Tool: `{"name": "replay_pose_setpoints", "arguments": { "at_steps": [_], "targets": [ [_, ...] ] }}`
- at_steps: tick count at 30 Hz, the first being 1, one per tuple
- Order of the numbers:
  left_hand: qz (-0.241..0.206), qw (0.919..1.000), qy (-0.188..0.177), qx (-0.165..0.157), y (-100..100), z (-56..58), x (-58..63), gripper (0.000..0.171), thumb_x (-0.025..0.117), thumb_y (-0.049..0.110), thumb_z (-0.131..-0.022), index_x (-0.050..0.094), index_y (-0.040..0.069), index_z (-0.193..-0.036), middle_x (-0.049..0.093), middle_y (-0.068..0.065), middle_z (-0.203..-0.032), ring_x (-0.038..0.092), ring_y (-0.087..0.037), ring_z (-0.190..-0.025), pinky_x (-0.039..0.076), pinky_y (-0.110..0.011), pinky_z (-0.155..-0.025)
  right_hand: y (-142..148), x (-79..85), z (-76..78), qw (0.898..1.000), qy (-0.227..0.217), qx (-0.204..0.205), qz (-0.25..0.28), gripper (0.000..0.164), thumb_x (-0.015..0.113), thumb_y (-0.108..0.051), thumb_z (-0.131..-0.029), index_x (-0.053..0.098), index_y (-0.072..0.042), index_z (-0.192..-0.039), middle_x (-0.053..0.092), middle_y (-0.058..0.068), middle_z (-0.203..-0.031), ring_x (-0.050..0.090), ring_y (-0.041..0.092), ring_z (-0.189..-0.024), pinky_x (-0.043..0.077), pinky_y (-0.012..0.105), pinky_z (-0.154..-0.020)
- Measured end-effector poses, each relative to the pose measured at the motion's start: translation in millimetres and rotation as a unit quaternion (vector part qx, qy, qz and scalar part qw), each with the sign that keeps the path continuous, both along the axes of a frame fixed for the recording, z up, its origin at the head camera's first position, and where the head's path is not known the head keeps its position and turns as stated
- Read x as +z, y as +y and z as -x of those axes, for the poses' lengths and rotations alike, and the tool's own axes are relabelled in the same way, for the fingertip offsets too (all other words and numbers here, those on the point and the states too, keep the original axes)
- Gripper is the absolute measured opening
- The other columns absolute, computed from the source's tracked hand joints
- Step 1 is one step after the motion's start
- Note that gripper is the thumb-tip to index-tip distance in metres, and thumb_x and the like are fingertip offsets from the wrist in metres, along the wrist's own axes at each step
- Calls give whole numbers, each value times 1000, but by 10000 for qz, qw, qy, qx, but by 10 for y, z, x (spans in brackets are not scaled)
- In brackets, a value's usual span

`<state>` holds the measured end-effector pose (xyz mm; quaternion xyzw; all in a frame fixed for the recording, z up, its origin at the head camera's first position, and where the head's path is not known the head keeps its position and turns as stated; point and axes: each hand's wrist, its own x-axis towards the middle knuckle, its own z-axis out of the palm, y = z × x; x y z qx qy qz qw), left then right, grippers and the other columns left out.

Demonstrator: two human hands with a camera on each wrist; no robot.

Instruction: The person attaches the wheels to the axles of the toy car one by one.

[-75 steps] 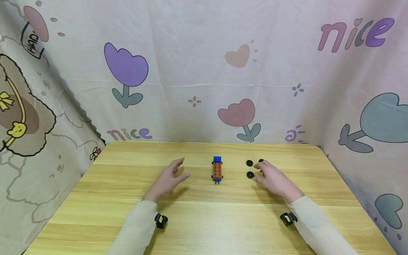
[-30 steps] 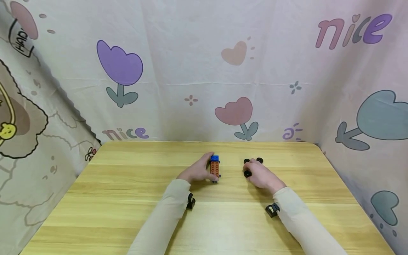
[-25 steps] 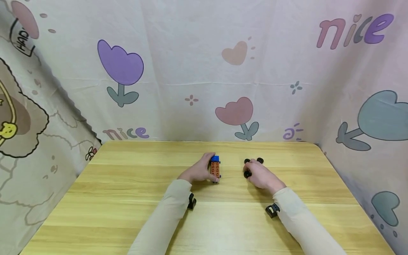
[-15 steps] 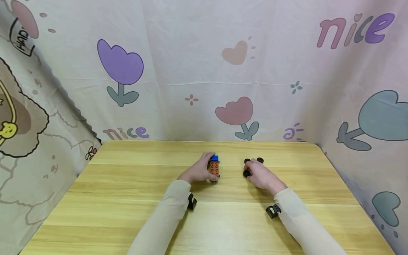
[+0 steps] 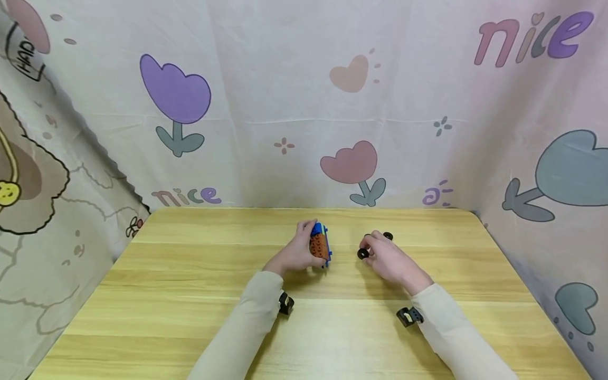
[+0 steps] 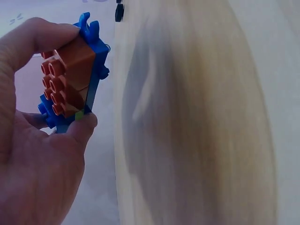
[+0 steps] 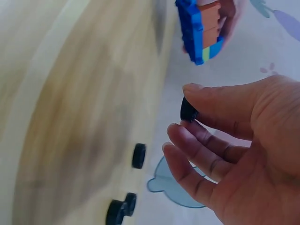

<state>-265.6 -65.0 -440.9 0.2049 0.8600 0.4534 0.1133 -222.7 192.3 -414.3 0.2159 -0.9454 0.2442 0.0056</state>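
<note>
My left hand (image 5: 293, 254) grips a small toy brick car body (image 5: 318, 245) by its two ends, thumb at one and fingers at the other. In the left wrist view the car body (image 6: 77, 70) shows brown-orange studded bricks on a blue chassis, with a blue hook at one end and a bit of lime green at the other. It is tilted, its axle stubs facing right in the head view. Between thumb and fingers, my right hand (image 5: 393, 262) pinches a black toy wheel (image 7: 188, 110), close to the right of the car body.
On the wooden tabletop (image 5: 328, 338), more black wheels lie below the right hand: one wheel (image 7: 138, 155) stands apart and two more overlap (image 7: 115, 212) in the right wrist view. A patterned cloth (image 5: 266, 105) hangs behind the table and along both sides.
Both hands came inward from apart. The left hand took hold of the car body, then lifted and tilted it; the right hand picked up a wheel and shifted slightly left.
</note>
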Motion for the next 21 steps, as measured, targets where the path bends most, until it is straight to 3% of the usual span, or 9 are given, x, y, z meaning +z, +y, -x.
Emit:
{"name": "replay_pose_setpoints", "arguments": {
  "at_steps": [7, 13, 21],
  "targets": [
    [-229, 9996, 21, 132, -19, -67, -5, 110, 85, 10, -72, 15, 12, -157, 14, -9, -156, 38, -34, -130, 39, -46, -104, -41, 112, -68, 9997, 188, 111, -64, 26, 72, -5, -87, 62, 1, -111, 57, 6, -103, 59, 25, -93, 51, 41, -84],
    [-1197, 9919, -416, -36, -19, -111, -41, 108, 79, -7, -73, 13, 14, -157, 13, -10, -155, 43, -40, -129, 47, -40, -97, -91, 168, -144, 9991, 332, 145, -221, 28, 73, -10, -88, 63, -1, -112, 60, 5, -103, 58, 23, -96, 50, 42, -88],
    [-1685, 9837, -630, -70, 20, -169, -47, 110, 75, -14, -75, 12, 24, -157, 16, -5, -155, 50, -39, -124, 52, -38, -89, -192, 231, -226, 9980, 570, 277, -62, 29, 74, -11, -88, 63, -3, -113, 61, 4, -106, 59, 21, -97, 51, 41, -87]
  ]
}}
